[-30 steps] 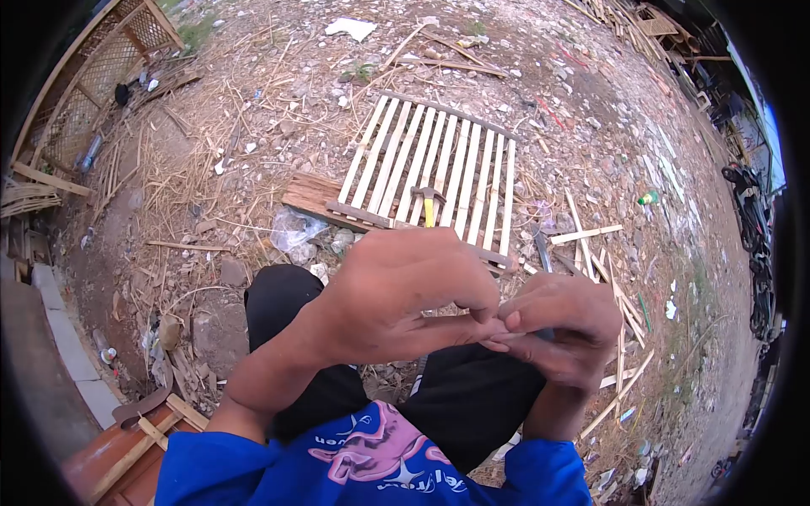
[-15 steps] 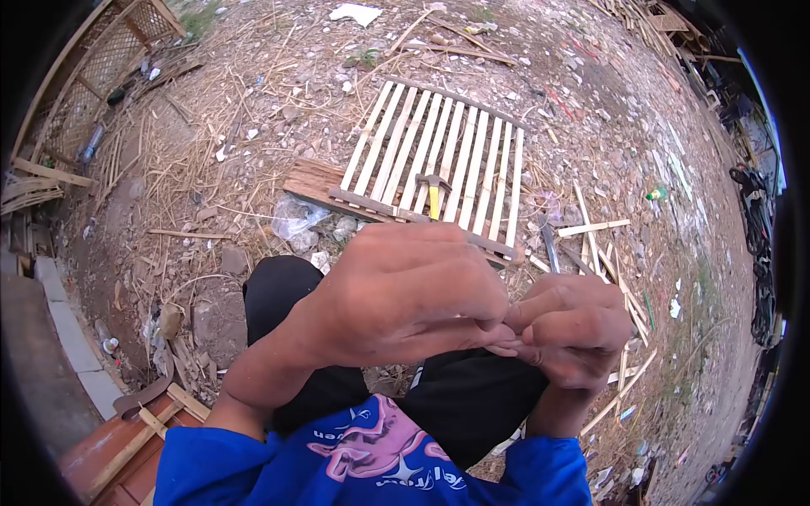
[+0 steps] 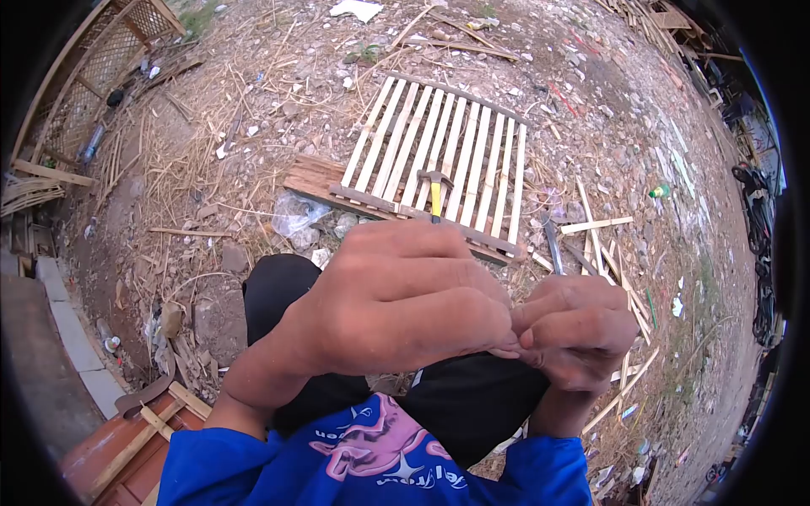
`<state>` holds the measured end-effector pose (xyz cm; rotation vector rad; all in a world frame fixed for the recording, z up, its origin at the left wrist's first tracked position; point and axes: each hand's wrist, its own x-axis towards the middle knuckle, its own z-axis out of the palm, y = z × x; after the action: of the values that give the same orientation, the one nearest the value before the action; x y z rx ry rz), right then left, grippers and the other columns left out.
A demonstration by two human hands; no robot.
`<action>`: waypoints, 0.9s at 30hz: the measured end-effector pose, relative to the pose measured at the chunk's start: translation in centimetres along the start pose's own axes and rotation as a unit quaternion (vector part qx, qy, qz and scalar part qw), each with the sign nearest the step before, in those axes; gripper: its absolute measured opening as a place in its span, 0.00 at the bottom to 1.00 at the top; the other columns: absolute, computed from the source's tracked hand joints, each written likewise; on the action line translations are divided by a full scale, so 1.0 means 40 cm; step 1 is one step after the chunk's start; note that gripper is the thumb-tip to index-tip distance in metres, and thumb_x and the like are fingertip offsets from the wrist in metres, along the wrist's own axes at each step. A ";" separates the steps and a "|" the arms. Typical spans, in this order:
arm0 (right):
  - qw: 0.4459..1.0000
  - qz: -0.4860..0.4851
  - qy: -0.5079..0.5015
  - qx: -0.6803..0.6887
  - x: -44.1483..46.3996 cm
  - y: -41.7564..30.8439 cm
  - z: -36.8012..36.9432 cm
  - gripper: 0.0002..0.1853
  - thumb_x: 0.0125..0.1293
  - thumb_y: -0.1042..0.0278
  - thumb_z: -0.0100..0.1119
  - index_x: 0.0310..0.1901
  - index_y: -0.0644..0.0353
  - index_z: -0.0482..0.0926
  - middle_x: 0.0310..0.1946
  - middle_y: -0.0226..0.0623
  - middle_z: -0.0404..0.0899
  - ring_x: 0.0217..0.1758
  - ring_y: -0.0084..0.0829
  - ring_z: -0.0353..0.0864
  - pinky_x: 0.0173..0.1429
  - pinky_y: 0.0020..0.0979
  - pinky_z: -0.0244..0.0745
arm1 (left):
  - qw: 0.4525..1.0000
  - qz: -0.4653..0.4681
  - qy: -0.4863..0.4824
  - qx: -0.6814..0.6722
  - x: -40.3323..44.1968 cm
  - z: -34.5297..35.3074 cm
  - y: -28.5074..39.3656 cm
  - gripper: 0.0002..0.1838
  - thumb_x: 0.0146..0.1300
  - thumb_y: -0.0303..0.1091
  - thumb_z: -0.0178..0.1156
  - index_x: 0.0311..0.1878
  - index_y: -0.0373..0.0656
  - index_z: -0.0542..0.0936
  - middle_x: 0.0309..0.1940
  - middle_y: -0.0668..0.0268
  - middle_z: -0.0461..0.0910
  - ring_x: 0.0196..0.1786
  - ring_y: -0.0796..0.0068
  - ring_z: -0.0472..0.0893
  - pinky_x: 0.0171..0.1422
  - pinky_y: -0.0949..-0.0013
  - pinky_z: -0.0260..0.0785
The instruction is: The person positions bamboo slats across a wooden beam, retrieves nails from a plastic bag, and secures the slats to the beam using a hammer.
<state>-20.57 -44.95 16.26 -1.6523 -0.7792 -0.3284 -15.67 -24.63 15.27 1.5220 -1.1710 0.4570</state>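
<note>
In front of my chest my left hand [image 3: 405, 295] is closed, its fingertips pinched together. My right hand [image 3: 582, 329] is closed as well, and the fingertips of both hands meet. Whatever lies between them, if anything, is hidden or too small to make out. Beyond the hands a slatted wooden frame [image 3: 445, 152] rests on the ground, its pale slats nailed between darker end bars. A claw hammer [image 3: 435, 190] with a yellow handle lies on the slats, head away from me. Its handle end reaches down toward my left hand's knuckles.
Beneath the frame's near left corner is a rough plank [image 3: 308, 179]. A clear plastic bag [image 3: 297, 214] lies beside it. Loose wood strips [image 3: 597, 225] and a metal blade-like tool [image 3: 552, 244] lie to the right. A reddish wooden panel [image 3: 101, 460] stands at lower left.
My left hand has tilted slightly, its knuckles turning more toward the camera. The fingertips of both hands stay together. The frame and hammer have not moved on the ground.
</note>
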 end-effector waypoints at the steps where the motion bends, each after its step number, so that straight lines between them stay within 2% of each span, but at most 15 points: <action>1: 1.000 -0.001 0.002 -0.003 0.001 0.000 0.001 0.06 0.53 0.74 0.71 0.33 0.61 0.85 0.27 0.42 0.86 0.23 0.30 0.83 0.26 0.25 0.72 | 1.000 0.004 0.003 0.002 -0.001 0.001 -0.001 0.13 0.46 0.27 0.77 0.29 0.46 0.79 0.26 0.68 0.85 0.26 0.74 0.80 0.27 0.74 0.71; 13: 1.000 0.018 0.005 -0.005 0.001 -0.002 0.000 0.04 0.52 0.73 0.69 0.30 0.59 0.84 0.26 0.40 0.86 0.24 0.30 0.84 0.26 0.26 0.73 | 0.999 0.003 -0.021 0.031 -0.006 -0.016 0.008 0.09 0.47 0.30 0.73 0.32 0.49 0.82 0.31 0.71 0.86 0.29 0.74 0.81 0.28 0.74 0.70; 22: 1.000 0.018 -0.009 0.003 0.004 -0.004 -0.004 0.06 0.49 0.77 0.70 0.30 0.62 0.84 0.26 0.43 0.85 0.25 0.32 0.85 0.28 0.27 0.77 | 0.996 0.036 0.025 0.073 -0.017 0.008 0.018 0.15 0.45 0.32 0.75 0.34 0.52 0.77 0.33 0.74 0.86 0.30 0.74 0.81 0.28 0.73 0.71; 27: 0.999 0.041 -0.012 -0.009 0.004 -0.010 -0.005 0.06 0.48 0.78 0.71 0.30 0.60 0.84 0.26 0.41 0.85 0.25 0.32 0.85 0.27 0.26 0.76 | 0.996 0.037 0.027 0.076 -0.020 0.012 0.014 0.16 0.44 0.32 0.76 0.34 0.52 0.77 0.33 0.74 0.86 0.30 0.74 0.81 0.28 0.72 0.71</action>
<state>-20.66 -45.05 16.70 -1.7026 -0.7273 -0.2588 -16.65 -24.66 14.78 1.5901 -1.1761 0.6463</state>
